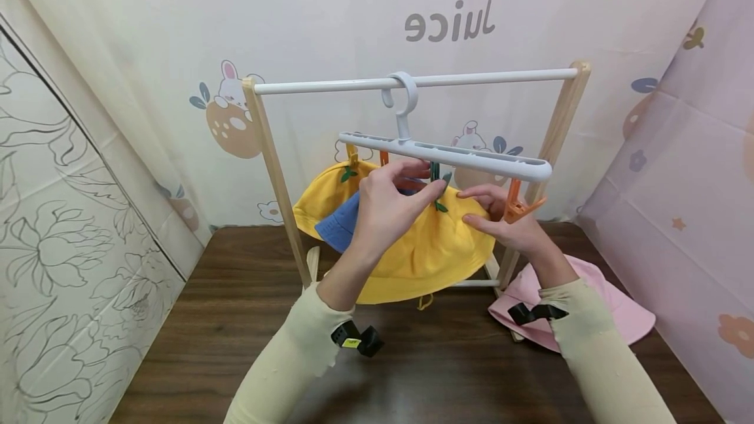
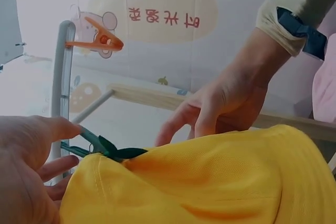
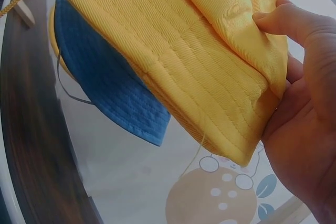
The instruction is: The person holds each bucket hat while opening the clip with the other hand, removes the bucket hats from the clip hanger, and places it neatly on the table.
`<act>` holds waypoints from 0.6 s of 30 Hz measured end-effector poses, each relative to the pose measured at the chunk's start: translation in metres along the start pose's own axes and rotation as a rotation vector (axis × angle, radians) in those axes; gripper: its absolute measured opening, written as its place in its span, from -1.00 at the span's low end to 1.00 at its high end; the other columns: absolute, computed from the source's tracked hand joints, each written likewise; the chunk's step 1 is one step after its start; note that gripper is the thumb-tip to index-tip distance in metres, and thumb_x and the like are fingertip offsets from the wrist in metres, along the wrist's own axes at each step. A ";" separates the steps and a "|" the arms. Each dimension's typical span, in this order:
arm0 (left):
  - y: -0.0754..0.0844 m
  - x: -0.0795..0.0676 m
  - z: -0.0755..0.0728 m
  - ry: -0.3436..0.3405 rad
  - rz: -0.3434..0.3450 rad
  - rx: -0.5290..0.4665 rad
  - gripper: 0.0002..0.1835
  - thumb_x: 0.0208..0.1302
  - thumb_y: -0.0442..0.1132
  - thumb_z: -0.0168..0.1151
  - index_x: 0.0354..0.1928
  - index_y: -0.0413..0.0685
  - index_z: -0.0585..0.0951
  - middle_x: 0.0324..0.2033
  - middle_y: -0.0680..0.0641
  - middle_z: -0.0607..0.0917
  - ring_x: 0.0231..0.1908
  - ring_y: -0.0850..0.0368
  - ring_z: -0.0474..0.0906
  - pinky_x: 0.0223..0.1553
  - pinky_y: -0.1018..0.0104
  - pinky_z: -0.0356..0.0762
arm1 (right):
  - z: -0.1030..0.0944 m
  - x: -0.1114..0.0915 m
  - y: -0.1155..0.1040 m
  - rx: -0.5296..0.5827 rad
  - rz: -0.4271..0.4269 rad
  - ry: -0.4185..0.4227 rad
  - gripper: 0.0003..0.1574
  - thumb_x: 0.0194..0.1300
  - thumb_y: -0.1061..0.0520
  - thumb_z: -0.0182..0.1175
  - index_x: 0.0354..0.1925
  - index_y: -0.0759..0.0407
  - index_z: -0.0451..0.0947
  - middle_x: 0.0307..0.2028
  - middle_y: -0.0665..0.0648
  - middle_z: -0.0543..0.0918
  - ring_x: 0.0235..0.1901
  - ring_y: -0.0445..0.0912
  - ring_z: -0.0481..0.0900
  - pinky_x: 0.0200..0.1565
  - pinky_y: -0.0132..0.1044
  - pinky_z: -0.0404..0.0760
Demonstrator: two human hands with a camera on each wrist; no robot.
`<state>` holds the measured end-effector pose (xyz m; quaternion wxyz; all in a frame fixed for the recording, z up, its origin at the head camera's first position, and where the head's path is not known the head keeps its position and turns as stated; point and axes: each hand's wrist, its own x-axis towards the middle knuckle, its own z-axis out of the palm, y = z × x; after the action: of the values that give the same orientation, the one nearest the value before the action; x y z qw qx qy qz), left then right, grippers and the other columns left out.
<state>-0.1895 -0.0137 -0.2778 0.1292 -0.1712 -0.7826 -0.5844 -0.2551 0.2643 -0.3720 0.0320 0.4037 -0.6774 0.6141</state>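
A yellow bucket hat (image 1: 424, 247) with a small green leaf on its crown hangs under the grey clip hanger (image 1: 471, 159). My left hand (image 1: 391, 198) pinches a green clip (image 2: 92, 142) at the leaf, thumb on one handle and fingers behind. At the hat's other side my right hand (image 1: 506, 218) holds the fabric, its thumb (image 3: 278, 20) on the front and its other fingers partly hidden behind. Farther left on the hanger are a blue hat (image 1: 338, 222), partly covered, and another yellow hat (image 1: 318, 198) under a yellow clip (image 1: 352, 156).
The hanger hooks over the white bar (image 1: 483, 78) of a wooden-sided rack (image 1: 272, 175). An orange clip (image 1: 517, 201) dangles at the hanger's right end, beside my right hand. A pink hat (image 1: 612, 306) lies on the dark wooden table (image 1: 235, 306), near the right wall.
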 end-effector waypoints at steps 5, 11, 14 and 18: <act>-0.001 -0.001 0.006 0.024 -0.001 -0.014 -0.59 0.39 -0.14 0.64 0.20 -0.10 0.80 0.06 -0.14 0.92 0.02 -0.06 0.91 -0.01 0.26 0.89 | 0.000 -0.002 0.001 -0.023 0.004 0.015 -0.37 0.43 0.65 0.17 0.34 0.29 0.66 0.02 -0.03 0.92 -0.14 -0.24 0.87 -0.14 -0.43 0.83; -0.003 -0.003 0.012 0.069 0.033 -0.047 -0.59 0.33 -0.14 0.68 0.15 -0.10 0.80 0.02 -0.15 0.93 -0.03 -0.07 0.92 -0.04 0.30 0.88 | 0.000 -0.002 0.001 -0.023 0.000 0.015 -0.37 0.43 0.66 0.16 0.34 0.30 0.66 0.03 -0.03 0.92 -0.12 -0.22 0.89 -0.12 -0.42 0.85; -0.005 -0.003 0.015 0.097 0.060 -0.063 -0.59 0.32 -0.16 0.69 0.13 -0.11 0.81 0.01 -0.15 0.93 -0.03 -0.07 0.92 -0.04 0.34 0.86 | 0.000 -0.001 0.001 -0.011 -0.008 0.007 -0.37 0.44 0.66 0.15 0.35 0.31 0.65 0.05 -0.02 0.91 -0.08 -0.23 0.89 -0.09 -0.42 0.85; -0.008 -0.003 0.019 0.118 0.081 -0.080 -0.58 0.32 -0.20 0.68 0.15 -0.14 0.79 0.01 -0.18 0.93 -0.02 -0.10 0.92 -0.01 0.34 0.87 | 0.001 -0.001 0.002 -0.013 -0.002 0.007 -0.36 0.44 0.65 0.15 0.35 0.28 0.65 0.05 -0.05 0.91 -0.08 -0.25 0.87 -0.08 -0.45 0.83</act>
<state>-0.1902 0.0019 -0.2913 0.1916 -0.1728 -0.7423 -0.6185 -0.2546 0.2639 -0.3745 0.0375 0.4019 -0.6809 0.6111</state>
